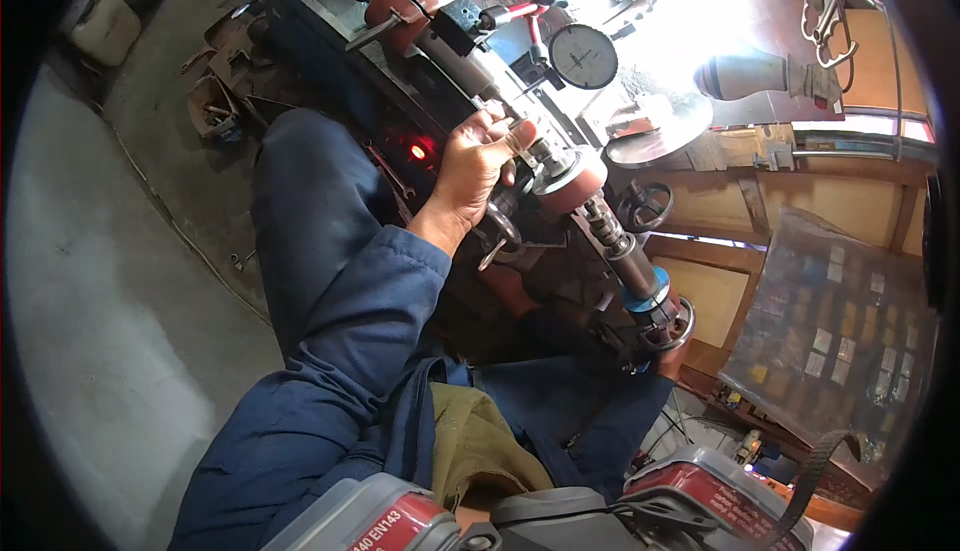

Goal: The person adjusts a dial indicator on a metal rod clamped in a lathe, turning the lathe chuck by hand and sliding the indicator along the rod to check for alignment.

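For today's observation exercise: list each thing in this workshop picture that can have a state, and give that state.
Left hand: fingers closed around the machine's shaft.
Right hand: mostly hidden at the shaft's lower end; grip unclear.
Shaft: lying tilted, held.
Red indicator lamp: lit.
Dial gauge: face visible, reading too small to tell.

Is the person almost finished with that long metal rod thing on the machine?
Hard to say. Done: the long shaft already sits across the machine, and a round dial gauge stands beside it. In hand: the left hand grips the shaft near its reddish collar, while the right hand is at its far end, mostly hidden. Left: both hands are on it, so the work looks unfinished.
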